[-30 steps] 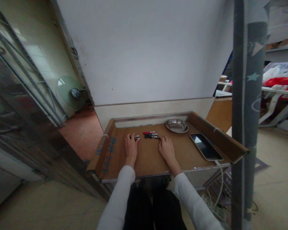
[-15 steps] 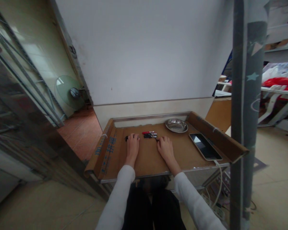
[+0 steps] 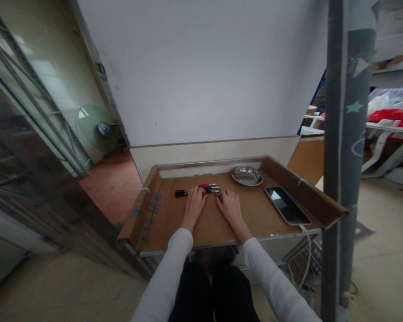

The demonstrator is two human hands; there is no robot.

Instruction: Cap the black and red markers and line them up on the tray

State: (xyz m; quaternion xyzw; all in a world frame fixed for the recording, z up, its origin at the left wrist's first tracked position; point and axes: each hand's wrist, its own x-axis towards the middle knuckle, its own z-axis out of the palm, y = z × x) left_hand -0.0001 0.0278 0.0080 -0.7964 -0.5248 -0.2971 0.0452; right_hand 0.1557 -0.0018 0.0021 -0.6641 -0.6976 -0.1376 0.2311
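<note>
Pale wall [image 3: 204,80] rises behind a stand lined with brown cardboard [image 3: 215,226]; take that cardboard as a dial, twelve at the wall. Slim pen-like sticks lie crosswise between ten and eleven o'clock: a red stick [image 3: 207,185] nearest the wall, then black sticks [image 3: 181,193] with silvery ends. Over the black ones, at ten, rests the left hand [image 3: 195,203], its fingers bent and close together; whether it pinches any, I cannot tell. Near the dial's centre, the right hand [image 3: 231,206] lies palm down, fingers slightly curled, thumb side by the silvery ends; its grip is unclear too. At one o'clock sits a shiny metal dish [image 3: 247,175], and at three a phone [image 3: 287,205] with a white cable [image 3: 309,250].
</note>
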